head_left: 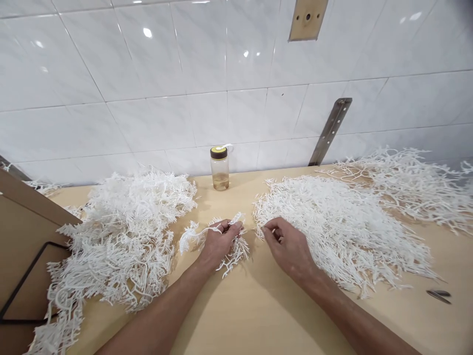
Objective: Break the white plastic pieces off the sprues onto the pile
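Note:
My left hand (220, 240) is closed around a white branched sprig (236, 256), which looks like artificial plastic foliage. Its stem and curled leafy end (189, 238) stick out to the left of the fingers, and more twigs hang below the palm. To the right, my right hand (290, 246) is pinched at the near left edge of a large pile of small white sprigs (332, 222). Whatever lies between its fingertips is too small to make out. A second heap of longer, leafy white sprigs (129, 227) spreads left of my left hand.
A jar with a dark and yellow lid (220, 170) stands by the tiled wall, holding some brownish liquid. Bare white branches (417, 187) lie at the back right. Small dark snips (439, 296) rest at the right. A brown box (25, 256) borders the left.

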A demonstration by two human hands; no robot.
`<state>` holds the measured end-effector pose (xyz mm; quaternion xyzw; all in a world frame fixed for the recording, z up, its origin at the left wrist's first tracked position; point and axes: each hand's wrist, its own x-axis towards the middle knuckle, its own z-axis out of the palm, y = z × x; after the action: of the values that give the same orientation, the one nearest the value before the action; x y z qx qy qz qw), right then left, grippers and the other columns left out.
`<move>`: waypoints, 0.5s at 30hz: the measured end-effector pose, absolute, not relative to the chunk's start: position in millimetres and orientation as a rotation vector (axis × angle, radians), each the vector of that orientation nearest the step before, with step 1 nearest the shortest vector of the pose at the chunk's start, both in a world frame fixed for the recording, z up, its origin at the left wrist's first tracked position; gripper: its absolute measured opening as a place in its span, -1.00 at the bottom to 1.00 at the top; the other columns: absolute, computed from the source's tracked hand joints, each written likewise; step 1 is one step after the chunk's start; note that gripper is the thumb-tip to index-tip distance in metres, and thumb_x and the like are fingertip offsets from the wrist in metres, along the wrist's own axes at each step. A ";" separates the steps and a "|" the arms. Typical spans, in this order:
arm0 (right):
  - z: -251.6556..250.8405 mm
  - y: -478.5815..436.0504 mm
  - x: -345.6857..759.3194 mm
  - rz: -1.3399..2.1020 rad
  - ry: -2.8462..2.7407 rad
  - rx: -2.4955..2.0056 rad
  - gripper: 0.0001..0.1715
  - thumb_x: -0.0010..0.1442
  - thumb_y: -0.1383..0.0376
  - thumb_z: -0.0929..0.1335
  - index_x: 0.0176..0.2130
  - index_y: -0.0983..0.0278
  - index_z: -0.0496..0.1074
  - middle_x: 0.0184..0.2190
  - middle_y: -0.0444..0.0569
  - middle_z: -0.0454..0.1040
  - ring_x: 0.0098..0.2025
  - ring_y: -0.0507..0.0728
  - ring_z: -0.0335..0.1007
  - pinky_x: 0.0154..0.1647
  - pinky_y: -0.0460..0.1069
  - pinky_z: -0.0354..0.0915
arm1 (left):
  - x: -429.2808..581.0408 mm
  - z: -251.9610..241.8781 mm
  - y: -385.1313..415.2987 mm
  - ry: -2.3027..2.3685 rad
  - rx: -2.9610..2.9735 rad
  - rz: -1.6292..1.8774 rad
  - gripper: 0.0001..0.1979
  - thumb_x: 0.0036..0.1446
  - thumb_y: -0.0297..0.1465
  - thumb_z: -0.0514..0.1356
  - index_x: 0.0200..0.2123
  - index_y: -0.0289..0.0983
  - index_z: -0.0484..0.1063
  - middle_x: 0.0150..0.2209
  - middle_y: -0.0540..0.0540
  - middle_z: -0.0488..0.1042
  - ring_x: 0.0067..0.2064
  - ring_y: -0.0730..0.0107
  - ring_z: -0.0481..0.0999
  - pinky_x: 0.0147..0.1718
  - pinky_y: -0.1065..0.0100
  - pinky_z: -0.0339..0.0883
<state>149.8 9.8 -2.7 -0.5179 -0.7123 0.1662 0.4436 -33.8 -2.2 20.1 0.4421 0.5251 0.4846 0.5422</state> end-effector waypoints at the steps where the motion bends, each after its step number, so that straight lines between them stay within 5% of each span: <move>1: -1.6 12.9 154.1 0.358 -1.735 -1.322 -0.88 0.22 0.25 0.29 -0.30 0.24 0.40 -0.45 -0.08 0.45 -0.49 0.08 0.33 -0.41 0.00 0.28 | -33.8 20.3 -2.6 1.239 1.056 1.149 -0.59 -0.05 -0.05 0.34 -0.54 -0.28 0.38 -0.69 0.11 0.20 -0.66 0.58 0.13 -0.66 0.46 -0.01; 5: 2.0 13.4 157.0 0.319 -1.705 -1.354 -0.73 0.20 0.22 0.30 -0.12 0.28 0.43 -0.36 -0.01 0.49 -0.47 0.09 0.36 -0.38 0.03 0.33 | -33.8 21.2 -4.3 1.213 1.063 1.147 -0.61 -0.05 -0.07 0.34 -0.53 -0.28 0.38 -0.66 0.11 0.21 -0.65 0.58 0.15 -0.65 0.46 0.00; 10: 1.0 0.6 142.0 0.750 -1.803 -1.269 -0.66 0.26 0.12 0.30 -0.08 0.25 0.46 -0.28 0.00 0.56 -0.35 0.12 0.46 -0.35 0.01 0.38 | -31.0 15.6 -4.3 1.234 1.137 1.160 -0.63 -0.06 -0.09 0.36 -0.54 -0.29 0.43 -0.63 0.05 0.31 -0.58 0.52 0.24 -0.57 0.44 0.09; 15: -2.4 -1.3 137.1 1.002 -1.803 -1.224 -0.69 0.25 0.10 0.31 -0.20 0.25 0.51 -0.45 -0.08 0.54 -0.47 0.08 0.41 -0.47 -0.04 0.32 | -28.6 9.1 -3.9 1.223 1.240 1.137 -0.65 -0.03 -0.11 0.34 -0.52 -0.30 0.50 -0.55 -0.02 0.42 -0.48 0.43 0.34 -0.48 0.43 0.17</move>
<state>137.1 -1.3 -2.4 -0.4756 -0.7005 0.3892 0.3628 -28.6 -3.9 9.1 0.5141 0.5072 0.4712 0.5064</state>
